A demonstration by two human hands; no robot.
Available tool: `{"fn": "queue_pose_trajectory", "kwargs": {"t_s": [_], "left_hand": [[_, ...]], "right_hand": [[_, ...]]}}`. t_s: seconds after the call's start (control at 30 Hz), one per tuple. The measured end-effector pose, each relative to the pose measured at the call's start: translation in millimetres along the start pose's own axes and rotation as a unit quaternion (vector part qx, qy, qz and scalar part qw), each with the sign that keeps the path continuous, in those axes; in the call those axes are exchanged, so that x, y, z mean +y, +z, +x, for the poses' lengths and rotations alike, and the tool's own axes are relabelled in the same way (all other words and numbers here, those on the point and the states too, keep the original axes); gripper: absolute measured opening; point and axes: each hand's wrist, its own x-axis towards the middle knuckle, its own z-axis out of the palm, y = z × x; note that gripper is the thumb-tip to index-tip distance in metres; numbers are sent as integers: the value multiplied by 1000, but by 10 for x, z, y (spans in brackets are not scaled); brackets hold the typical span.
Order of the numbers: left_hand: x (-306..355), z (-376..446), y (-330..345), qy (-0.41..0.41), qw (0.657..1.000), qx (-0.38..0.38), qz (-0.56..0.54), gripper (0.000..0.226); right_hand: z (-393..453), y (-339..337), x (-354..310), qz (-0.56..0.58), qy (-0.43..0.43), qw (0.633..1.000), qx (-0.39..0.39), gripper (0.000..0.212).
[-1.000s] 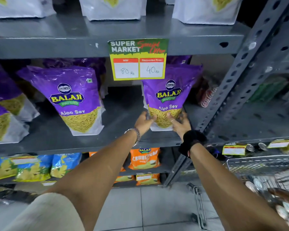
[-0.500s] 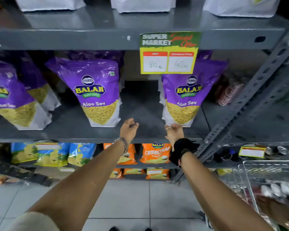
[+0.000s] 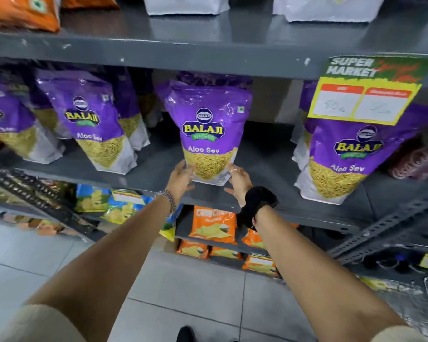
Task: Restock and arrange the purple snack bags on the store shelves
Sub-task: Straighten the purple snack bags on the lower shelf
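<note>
A purple Balaji Aloo Sev bag (image 3: 208,129) stands upright in the middle of the grey shelf (image 3: 156,180). My left hand (image 3: 181,180) presses its lower left corner and my right hand (image 3: 239,180) its lower right corner, so the base is held between them. Another purple bag (image 3: 97,130) stands to the left, with one more (image 3: 8,129) at the far left. To the right, a purple bag (image 3: 344,159) leans under the price sign. More purple bags sit behind the front row, partly hidden.
A yellow-green price sign (image 3: 363,92) hangs from the upper shelf edge. White bags (image 3: 185,4) and orange bags (image 3: 20,13) sit above. Orange snack bags (image 3: 213,225) fill the lower shelves. A wire cart (image 3: 420,307) is at the bottom right, beside a slanted shelf post (image 3: 391,225).
Both hands let go of the right-hand purple bag, moved left along the shelf edge and closed on the base of the middle bag. The view shifted left with them.
</note>
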Motion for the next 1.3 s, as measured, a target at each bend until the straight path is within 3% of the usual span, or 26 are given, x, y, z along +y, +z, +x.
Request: {"fn": "queue_pose_trajectory", "kwargs": {"t_s": [0.2, 0.53, 0.7, 0.8, 0.93, 1.03, 1.1, 1.13, 1.2, 1.3], "left_hand": [[65, -38, -12, 18, 1000, -13, 18, 47], [69, -47, -87, 17, 1000, 6, -7, 54], [40, -6, -232, 20, 1000, -8, 6, 50], [-19, 28, -433, 23, 999, 40, -6, 44], [-89, 229, -1033, -9, 993, 115, 14, 41], [-136, 433, -1597, -45, 958, 251, 135, 44], [-69, 465, -1921, -18, 929, 356, 102, 54], [-16, 481, -2094, 7, 924, 374, 81, 55], [32, 623, -2451, 46, 943, 326, 58, 53], [108, 928, -2796, 51, 987, 150, -6, 56]], "right_hand": [[72, 167, -67, 16, 5, 999, 38, 54], [165, 229, -11, -26, 0, 999, 38, 53], [208, 299, 129, -33, -5, 992, 118, 41], [185, 400, 237, -11, 53, 983, 173, 40], [97, 726, 327, 5, 86, 987, 139, 38], [64, 1167, 312, 2, 68, 994, 86, 37], [101, 1489, 253, 6, 51, 997, 65, 37], [133, 1672, 230, 9, 45, 997, 56, 38], [202, 2064, 202, 14, 39, 999, 35, 48], [272, 2556, 159, 37, 34, 999, 12, 56]]}}
